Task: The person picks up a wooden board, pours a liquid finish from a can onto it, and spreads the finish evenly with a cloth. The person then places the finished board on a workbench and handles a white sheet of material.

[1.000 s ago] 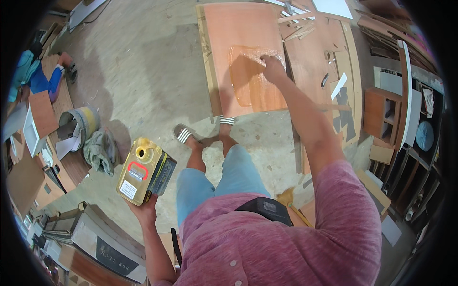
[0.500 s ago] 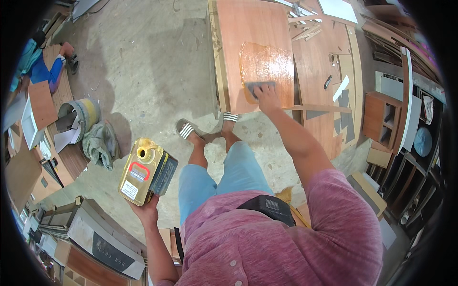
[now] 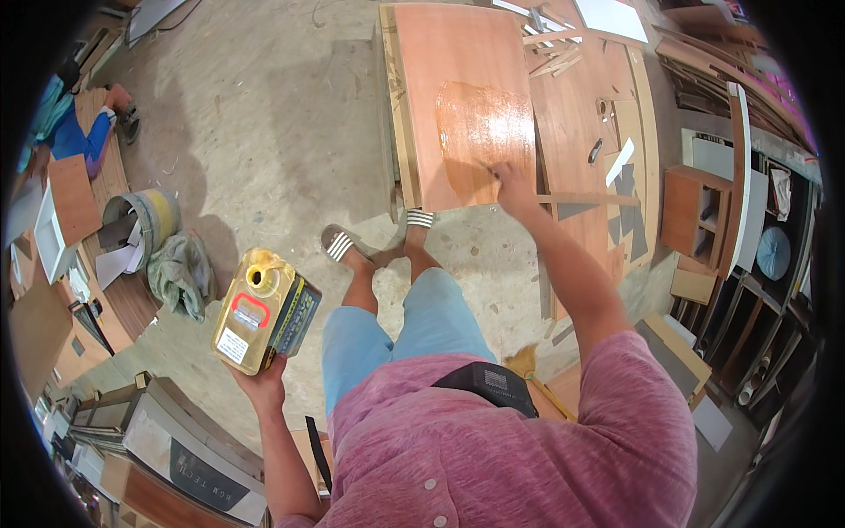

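My left hand (image 3: 267, 380) grips the bottom of a gold rectangular metal can (image 3: 251, 304) with a red handle and dark sides. The can is held up tilted, its round mouth uncapped and yellowish residue crusted around it. Over the near end of a reddish-brown wood panel (image 3: 431, 53), my right hand (image 3: 514, 187) is closed around a flat grey spreader (image 3: 482, 165), now seen almost edge-on and mostly hidden by the fingers. A glossy amber coat of wet adhesive (image 3: 480, 114) covers the panel's middle and near right part.
Beyond the panel's right side lies a lower board surface (image 3: 572, 114) with offcuts and a dark-handled tool (image 3: 596, 150). A bucket of scraps (image 3: 163, 211) and a grey-green cloth (image 3: 180, 273) stand at left. Another person (image 3: 75, 132) works at far left. A wooden cabinet (image 3: 691, 211) is at right.
My right hand has moved slightly right and nearer to me, and the spreader has turned from flat to nearly edge-on. My left hand still holds the can in about the same place.
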Motion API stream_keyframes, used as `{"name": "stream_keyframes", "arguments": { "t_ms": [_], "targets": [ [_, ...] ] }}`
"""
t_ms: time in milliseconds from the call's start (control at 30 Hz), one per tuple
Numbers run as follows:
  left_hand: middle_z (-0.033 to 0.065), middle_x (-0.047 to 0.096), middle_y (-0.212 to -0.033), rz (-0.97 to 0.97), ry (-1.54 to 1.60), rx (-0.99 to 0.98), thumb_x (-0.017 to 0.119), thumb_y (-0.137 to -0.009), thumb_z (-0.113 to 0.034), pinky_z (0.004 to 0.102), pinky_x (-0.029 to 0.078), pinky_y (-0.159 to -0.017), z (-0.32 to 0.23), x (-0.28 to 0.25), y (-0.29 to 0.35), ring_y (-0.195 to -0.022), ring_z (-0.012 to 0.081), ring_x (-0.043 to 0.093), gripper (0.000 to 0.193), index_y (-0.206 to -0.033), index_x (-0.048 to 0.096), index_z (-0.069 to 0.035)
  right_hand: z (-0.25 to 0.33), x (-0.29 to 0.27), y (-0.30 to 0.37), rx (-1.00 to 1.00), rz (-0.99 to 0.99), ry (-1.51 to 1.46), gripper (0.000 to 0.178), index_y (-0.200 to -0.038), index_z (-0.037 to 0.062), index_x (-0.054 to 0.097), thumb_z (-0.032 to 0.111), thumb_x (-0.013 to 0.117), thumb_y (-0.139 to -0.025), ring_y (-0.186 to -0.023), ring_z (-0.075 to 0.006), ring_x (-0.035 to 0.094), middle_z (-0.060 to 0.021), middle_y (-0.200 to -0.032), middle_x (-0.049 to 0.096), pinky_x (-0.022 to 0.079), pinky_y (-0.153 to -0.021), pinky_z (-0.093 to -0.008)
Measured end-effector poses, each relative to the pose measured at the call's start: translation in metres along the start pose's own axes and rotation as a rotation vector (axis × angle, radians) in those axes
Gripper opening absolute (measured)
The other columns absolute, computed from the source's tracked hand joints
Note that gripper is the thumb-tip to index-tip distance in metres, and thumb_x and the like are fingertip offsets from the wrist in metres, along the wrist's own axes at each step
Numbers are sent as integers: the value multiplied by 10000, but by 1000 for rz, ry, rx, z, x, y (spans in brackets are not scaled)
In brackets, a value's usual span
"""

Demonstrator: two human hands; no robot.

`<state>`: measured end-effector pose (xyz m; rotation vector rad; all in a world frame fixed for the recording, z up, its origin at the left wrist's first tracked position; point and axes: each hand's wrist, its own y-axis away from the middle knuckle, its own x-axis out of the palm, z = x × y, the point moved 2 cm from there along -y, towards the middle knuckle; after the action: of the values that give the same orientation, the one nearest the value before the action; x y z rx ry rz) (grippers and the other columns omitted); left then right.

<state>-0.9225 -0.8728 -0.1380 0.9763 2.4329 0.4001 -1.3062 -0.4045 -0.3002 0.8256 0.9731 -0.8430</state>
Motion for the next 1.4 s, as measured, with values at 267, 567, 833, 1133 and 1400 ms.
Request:
{"name": "stream_keyframes", "arguments": {
  "t_ms": [267,567,833,1133,1400],
  "targets": [
    [134,519,-1329,-106,-23,-72,739,-666,124,381,509,-985,-6,3,17,-1166,238,581,919,-1466,310,-19,38,-27,-189,321,-23,134,320,-1250,104,604,216,570,-952,-1177,-431,601,-217,-1232,617,522,-964,-518],
    [139,495,-1358,-89,17,-117,723,-672,152,387,534,-974,10,2,26,-1188,243,580,958,-1494,265,-30,95,32,-159,81,134,343,294,-1233,124,595,196,581,-949,-1184,-379,572,-145,-1256,589,516,-959,-487],
    [142,465,-1384,-23,7,-58,732,-655,148,397,509,-1011,8,5,13,-1238,249,542,984,-1500,261,-33,46,56,20,-196,127,288,394,-1208,142,631,40,579,-831,-1130,-322,527,-95,-1185,576,423,-987,-447],
    [132,460,-1384,11,-63,54,744,-642,127,385,485,-1027,6,-3,-2,-1242,248,530,976,-1488,282,-22,34,31,96,-58,289,137,380,-1183,133,650,19,589,-826,-1119,-352,568,-114,-1148,619,451,-965,-455],
    [132,481,-1354,-70,9,-42,732,-662,129,375,515,-986,3,-2,2,-1200,236,556,943,-1476,282,-25,53,-45,-82,287,234,-288,534,-1357,3,594,43,520,-829,-1131,-387,656,-305,-1193,668,505,-951,-407]
  ]
}}
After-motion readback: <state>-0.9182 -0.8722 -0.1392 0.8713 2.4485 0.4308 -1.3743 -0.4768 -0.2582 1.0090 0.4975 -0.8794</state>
